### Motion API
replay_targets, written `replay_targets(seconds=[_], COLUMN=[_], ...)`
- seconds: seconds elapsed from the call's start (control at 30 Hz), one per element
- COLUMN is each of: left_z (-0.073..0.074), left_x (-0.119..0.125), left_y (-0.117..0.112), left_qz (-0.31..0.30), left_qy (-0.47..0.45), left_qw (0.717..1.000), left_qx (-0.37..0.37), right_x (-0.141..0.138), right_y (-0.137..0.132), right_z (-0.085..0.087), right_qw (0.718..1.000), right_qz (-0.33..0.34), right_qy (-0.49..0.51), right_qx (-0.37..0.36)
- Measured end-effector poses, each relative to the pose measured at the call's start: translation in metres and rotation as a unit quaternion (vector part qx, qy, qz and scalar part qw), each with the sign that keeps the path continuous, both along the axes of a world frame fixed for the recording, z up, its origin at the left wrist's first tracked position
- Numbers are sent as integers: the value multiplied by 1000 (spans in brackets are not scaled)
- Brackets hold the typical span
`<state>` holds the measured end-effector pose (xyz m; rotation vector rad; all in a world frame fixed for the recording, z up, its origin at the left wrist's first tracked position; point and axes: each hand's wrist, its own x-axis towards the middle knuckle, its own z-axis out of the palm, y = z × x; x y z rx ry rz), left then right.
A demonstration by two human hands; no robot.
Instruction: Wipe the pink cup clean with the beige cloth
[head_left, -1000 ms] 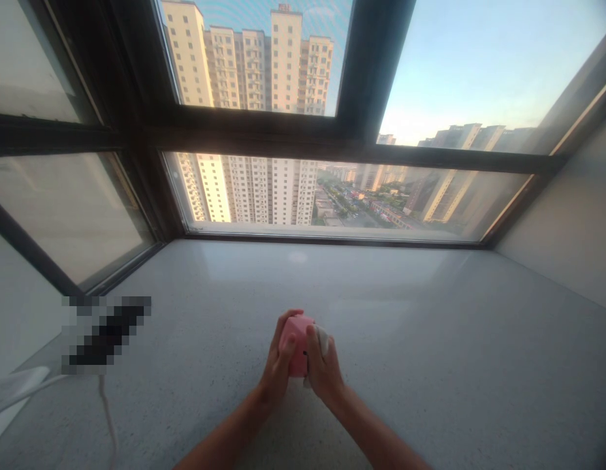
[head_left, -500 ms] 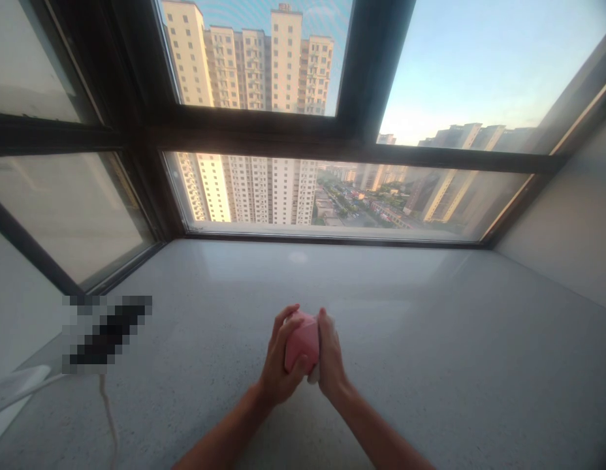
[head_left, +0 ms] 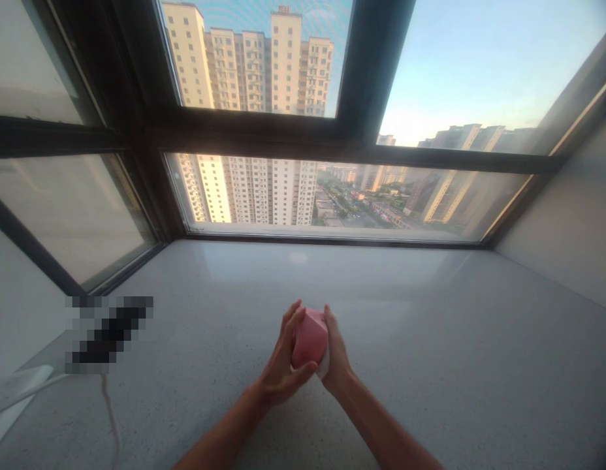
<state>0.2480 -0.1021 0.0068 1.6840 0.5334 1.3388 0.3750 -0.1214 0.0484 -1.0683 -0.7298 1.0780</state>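
Observation:
A pink object [head_left: 310, 339] with flat, angled faces is held up between my two hands, over the pale speckled sill. My left hand [head_left: 279, 367] wraps its left side, fingers over the top and thumb across the lower front. Against its right side my right hand [head_left: 339, 358] is closed, with a thin white, tissue-like sheet [head_left: 324, 367] pressed between palm and object. Only small edges of the white sheet show, so its exact kind is unclear. The object's underside and far side are hidden.
A wide speckled sill [head_left: 445, 352] runs up to a dark-framed window [head_left: 352, 156]. At the left lie a blurred-out dark item [head_left: 110, 333], a pale cable [head_left: 110, 411] and a white object [head_left: 19, 391]. A wall [head_left: 572, 215] bounds the right.
Both hands and the pink object have shifted slightly right. The object has turned a little, and my left thumb now lies lower, across its bottom edge.

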Motion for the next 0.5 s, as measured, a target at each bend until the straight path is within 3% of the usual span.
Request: replay_targets(seconds=[0.07, 0.2, 0.27, 0.37, 0.4, 0.43, 0.5], left_z=[0, 2, 2, 3, 3, 5, 7], left_x=[4, 12, 13, 11, 11, 10, 11], left_y=[-1, -2, -3, -5, -6, -6, -7], left_qz=[16, -43, -20, 67, 73, 60, 3], left_qy=[-14, -114, -114, -76, -73, -76, -93], left_qw=[999, 963, 971, 994, 994, 994, 983], left_qx=[-30, -242, -209, -37, -22, -44, -161], right_x=[1, 4, 4, 0, -1, -2, -2], right_y=[1, -2, -5, -9, -10, -11, -11], right_z=[-8, -23, -21, -9, -6, -4, -5], right_qw=[1000, 983, 982, 991, 991, 991, 982], right_qz=[-4, 17, 20, -66, -86, -82, -20], right_qy=[-8, -170, -181, -112, -100, -109, -179], right_qx=[-3, 60, 59, 17, 10, 17, 55])
